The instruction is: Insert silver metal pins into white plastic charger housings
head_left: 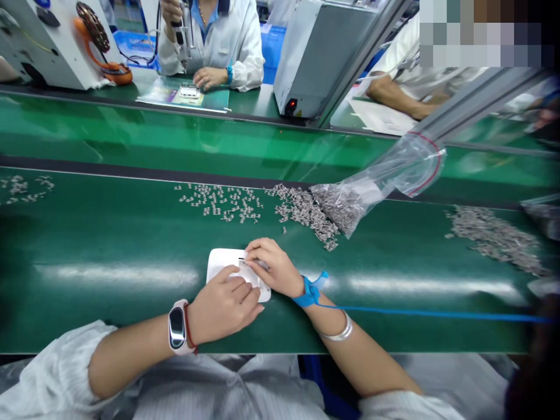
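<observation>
A white plastic housing point(214, 262) with rounded corners lies flat on the green bench, partly covered by both hands. My left hand point(227, 306) grips it from the near side, index finger stretched towards a small dark slot point(241, 261) and the other fingers curled over the near part. From the right, my right hand point(275, 268) reaches over the housing with fingers pinched together beside that slot. Whatever is between its fingertips is too small and hidden to make out. Small metal clips point(231, 201) lie spread out just beyond the housing.
A dense heap of metal clips point(306, 210) spills beside an open clear plastic bag point(350, 201). More clips point(494, 236) lie far right, others point(26, 188) far left. A blue cord point(415, 312) runs right from my right wrist. Across a green divider, a co-worker's hand point(210, 77) rests.
</observation>
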A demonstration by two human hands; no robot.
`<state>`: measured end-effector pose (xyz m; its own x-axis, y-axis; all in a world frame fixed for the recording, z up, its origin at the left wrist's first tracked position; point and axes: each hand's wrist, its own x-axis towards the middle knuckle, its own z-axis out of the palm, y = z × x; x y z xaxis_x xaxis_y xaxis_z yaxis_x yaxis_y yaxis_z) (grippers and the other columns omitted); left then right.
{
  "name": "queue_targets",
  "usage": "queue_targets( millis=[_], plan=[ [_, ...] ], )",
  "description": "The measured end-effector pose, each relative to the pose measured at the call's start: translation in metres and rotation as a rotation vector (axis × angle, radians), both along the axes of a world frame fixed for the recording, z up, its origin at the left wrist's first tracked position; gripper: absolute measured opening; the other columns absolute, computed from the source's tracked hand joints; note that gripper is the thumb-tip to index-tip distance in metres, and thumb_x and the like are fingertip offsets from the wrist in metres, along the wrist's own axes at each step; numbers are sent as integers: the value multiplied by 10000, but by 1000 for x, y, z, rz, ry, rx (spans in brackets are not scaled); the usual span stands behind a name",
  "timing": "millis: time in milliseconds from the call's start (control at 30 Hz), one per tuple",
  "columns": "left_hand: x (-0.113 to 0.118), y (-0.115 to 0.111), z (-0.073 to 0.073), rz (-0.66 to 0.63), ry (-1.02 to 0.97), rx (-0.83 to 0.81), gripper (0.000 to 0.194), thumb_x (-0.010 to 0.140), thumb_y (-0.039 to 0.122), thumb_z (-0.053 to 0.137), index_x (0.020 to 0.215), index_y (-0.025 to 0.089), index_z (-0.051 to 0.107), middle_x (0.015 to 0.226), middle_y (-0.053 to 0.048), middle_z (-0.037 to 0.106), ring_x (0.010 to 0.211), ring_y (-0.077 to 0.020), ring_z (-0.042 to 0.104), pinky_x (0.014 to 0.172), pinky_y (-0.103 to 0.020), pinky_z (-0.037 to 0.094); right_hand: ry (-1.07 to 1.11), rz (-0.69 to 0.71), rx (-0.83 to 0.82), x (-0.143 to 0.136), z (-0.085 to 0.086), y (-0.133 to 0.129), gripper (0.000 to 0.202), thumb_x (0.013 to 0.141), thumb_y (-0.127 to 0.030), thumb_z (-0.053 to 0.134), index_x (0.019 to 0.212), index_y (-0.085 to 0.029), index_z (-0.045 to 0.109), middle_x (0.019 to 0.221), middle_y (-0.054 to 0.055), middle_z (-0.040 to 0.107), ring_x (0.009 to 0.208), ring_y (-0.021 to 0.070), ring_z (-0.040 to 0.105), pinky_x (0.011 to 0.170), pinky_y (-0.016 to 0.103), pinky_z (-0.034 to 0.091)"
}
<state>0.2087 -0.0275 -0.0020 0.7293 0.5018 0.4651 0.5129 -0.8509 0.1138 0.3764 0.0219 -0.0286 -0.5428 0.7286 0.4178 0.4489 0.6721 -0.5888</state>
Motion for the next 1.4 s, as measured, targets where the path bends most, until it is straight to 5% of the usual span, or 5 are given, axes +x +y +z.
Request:
queue_targets(
  millis=[367,533,967,1233,1400],
  plan=[
    [-4,5,1,-2,-38,-31,244,862,317,456,783,132,596,750,-53,663,748,-171,603,849,-387,419,-89,-32,312,5,-10,-4,103,848,-176,509,864,-212,605,822,26,649,745,136,547,688,307,391],
    [-13,17,7,113,47,-54,358,848,446,445,803,127,600,899,-104,654,919,-247,573,896,-464,380,-110,-24,339,8,-7,-5,84,829,-175,540,860,-190,616,845,47,657,756,147,555,682,315,407],
    [-14,20,4,88,108,-65,414,864,480,400,829,119,599,905,-107,655,933,-248,555,915,-462,366,-256,-66,399,3,-3,-7,119,851,-187,495,830,-179,612,849,58,618,771,155,506,709,315,389],
    [-10,10,5,-9,54,-3,265,874,341,437,799,142,597,789,-56,657,806,-186,585,872,-389,413,-88,-133,110,2,-6,-7,242,845,-215,497,1079,-161,529,980,80,618,929,184,533,818,339,412],
    [-2,4,4,-31,104,-35,235,877,291,421,799,136,579,729,-42,633,717,-170,582,810,-359,438,-96,-120,73,0,-8,-6,257,855,-218,475,1102,-153,508,989,83,628,921,200,546,824,369,404]
  ],
)
